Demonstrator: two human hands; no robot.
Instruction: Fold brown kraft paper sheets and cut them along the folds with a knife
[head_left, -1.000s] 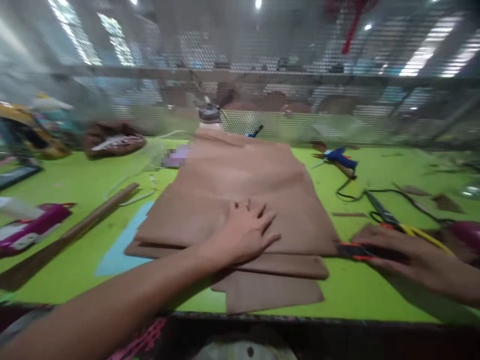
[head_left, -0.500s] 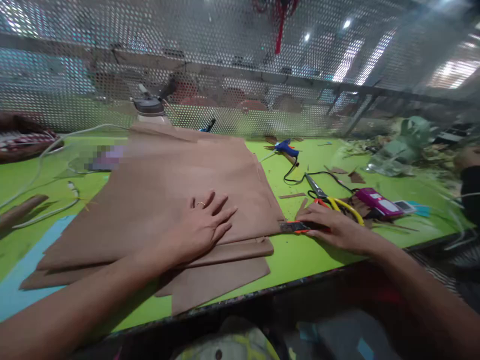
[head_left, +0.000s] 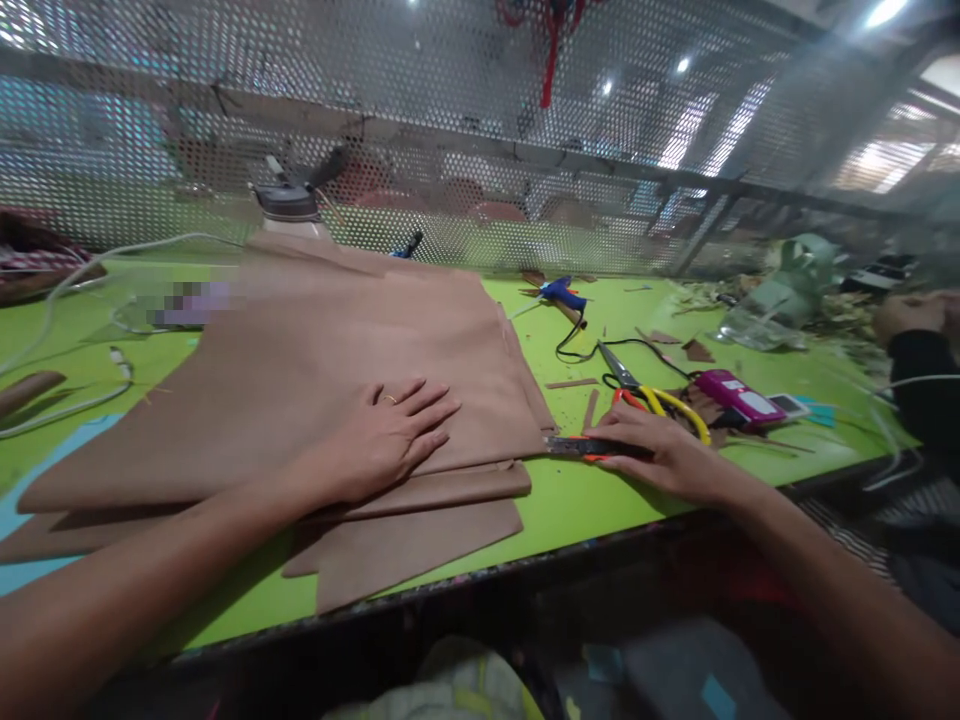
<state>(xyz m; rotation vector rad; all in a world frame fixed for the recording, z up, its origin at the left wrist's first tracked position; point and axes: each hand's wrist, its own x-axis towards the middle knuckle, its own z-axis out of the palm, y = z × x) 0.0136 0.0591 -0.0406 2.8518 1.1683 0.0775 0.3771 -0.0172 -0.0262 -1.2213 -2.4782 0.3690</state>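
I observe the left hand (head_left: 397, 440) spread flat on the brown sheet (head_left: 360, 330), the right hand (head_left: 656, 450) gripping a cutter (head_left: 574, 447), tip at the sheet's near-right corner.

From where I sit, I can read no text, brand, number or sign through the head camera. The boxy magenta plastic device (head_left: 739, 397) toward the right end of the bright green desk (head_left: 581, 505) bears pale, label-like patches, but I cannot make out any characters on them. Just beside it, the small flat white rectangular object (head_left: 789, 407) has a grey face too small for me to read. Near the desk's far left corner, coarse pixel blocks cover part of the flat purple object (head_left: 213, 300). On the slim black-and-orange hand tool (head_left: 570, 446), any lettering is too small to tell.
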